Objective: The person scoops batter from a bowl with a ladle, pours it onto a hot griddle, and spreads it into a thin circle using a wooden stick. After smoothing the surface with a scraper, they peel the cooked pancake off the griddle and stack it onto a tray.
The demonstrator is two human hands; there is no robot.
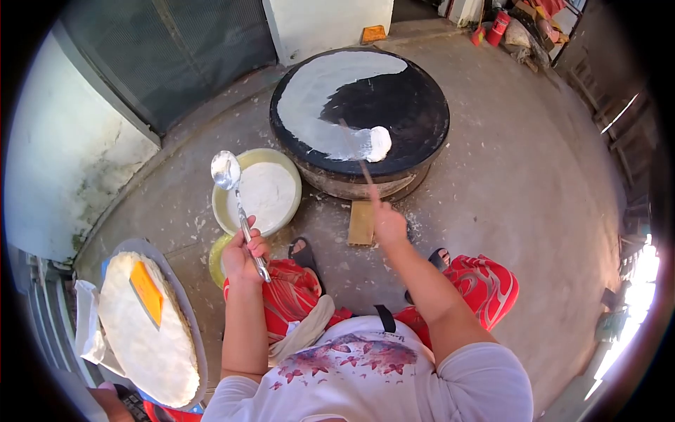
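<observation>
My left hand (247, 254) is closed round the handle of a metal ladle (226, 171), whose bowl has white batter on it. Below the ladle's bowl stands a round basin (295, 195) of white batter (264, 193). In my right hand (389, 224) is a thin wooden stick (365, 167) that reaches over the round black griddle (415, 112). White batter (309, 91) coats the griddle's left and far side in a curved band, with a thick lump (380, 143) at its near end, beside the stick.
At the lower left lies a stack of thin flatbreads (133, 330) with a yellow scraper (147, 292) on top. A wooden block (361, 224) sits before the griddle. A red canister (498, 28) and bags stand at the back right.
</observation>
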